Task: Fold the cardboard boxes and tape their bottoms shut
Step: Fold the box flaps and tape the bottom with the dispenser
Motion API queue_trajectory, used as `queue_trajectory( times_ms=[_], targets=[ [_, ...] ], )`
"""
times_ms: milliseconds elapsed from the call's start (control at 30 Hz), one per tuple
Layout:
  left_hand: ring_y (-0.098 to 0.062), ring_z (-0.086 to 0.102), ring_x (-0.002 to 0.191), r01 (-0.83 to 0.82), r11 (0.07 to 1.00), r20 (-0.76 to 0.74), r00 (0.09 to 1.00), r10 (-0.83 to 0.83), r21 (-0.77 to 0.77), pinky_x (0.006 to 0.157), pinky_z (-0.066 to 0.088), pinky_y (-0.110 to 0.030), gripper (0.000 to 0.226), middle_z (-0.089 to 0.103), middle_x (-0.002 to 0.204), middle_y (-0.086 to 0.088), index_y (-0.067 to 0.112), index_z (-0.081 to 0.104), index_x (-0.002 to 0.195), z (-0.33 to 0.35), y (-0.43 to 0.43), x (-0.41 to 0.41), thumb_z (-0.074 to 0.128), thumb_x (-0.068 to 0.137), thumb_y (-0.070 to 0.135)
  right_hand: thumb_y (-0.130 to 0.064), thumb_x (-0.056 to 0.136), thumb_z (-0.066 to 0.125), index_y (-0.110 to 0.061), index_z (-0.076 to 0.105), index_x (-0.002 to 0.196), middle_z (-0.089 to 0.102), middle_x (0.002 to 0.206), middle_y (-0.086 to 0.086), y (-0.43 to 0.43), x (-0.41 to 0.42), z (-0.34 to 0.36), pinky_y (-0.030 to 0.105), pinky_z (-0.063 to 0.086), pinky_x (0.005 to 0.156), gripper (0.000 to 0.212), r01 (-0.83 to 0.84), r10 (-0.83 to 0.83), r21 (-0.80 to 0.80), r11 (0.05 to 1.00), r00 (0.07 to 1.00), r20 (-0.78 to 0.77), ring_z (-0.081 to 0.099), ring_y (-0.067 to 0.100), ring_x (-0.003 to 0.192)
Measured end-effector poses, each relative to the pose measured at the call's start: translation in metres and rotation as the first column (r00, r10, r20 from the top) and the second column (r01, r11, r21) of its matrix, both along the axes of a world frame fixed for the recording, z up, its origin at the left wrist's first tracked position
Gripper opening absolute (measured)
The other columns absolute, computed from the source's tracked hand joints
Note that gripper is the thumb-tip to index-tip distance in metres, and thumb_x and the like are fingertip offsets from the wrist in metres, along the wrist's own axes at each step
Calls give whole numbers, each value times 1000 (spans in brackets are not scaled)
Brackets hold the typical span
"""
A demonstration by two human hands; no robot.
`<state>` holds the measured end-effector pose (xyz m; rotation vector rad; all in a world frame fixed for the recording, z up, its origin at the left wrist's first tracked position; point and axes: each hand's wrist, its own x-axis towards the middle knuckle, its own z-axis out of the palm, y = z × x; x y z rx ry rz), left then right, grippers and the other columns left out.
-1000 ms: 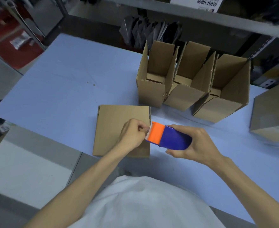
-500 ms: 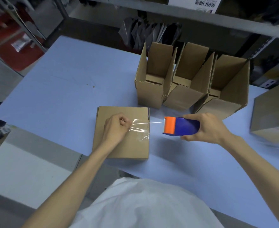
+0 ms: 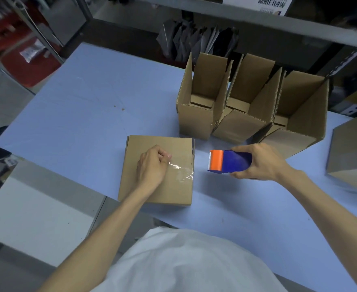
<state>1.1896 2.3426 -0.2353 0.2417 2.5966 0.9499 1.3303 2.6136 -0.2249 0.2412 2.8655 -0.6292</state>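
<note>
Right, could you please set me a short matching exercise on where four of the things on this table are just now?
Things:
1. tape dispenser
2. clear tape strip
3. open boxes
4. left hand

Places:
A. stuck on top of the closed box, reaching its right edge
B. upright in a row at the far side of the table, flaps up
C. on the closed box's top, pinching the tape's left end
D. gripped in the right hand, just right of the closed box

Pairs: 1-D, 2-A, 3-B, 4-C
</note>
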Motion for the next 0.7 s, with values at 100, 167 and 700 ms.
queue_trajectory(
  times_ms=[100, 167, 700],
  targets=[
    [-16, 61, 79, 24, 999, -32, 999, -25, -27, 64, 43, -29, 12, 61, 73, 13, 22, 62, 81, -3, 1, -1, 62, 90, 29, -59, 64, 78, -26, 53, 127, 68, 111, -7, 0, -2, -1, 24, 50, 70, 75, -12, 12, 5, 1000, 1000, 8, 62, 15, 95],
    [-16, 61, 80, 45, 998, -52, 997, -47, -52, 61, 41, -28, 13, 58, 71, 16, 25, 60, 78, -4, 0, -2, 62, 90, 27, -58, 65, 78, -25, 53, 128, 67, 112, -6, 0, -2, -3, 23, 48, 69, 75, -22, 22, 7, 1000, 1000, 8, 62, 16, 96],
    [-22, 61, 85, 349, 916, -239, 889, -390, -198, 65, 42, -32, 13, 65, 94, 5, 21, 54, 95, 1, 6, -6, 65, 88, 23, -64, 64, 72, -25, 60, 105, 67, 92, -6, -35, -43, 0, 29, 49, 64, 58, -152, 129, 193, 969, 983, 127, 63, 18, 86]
  ],
)
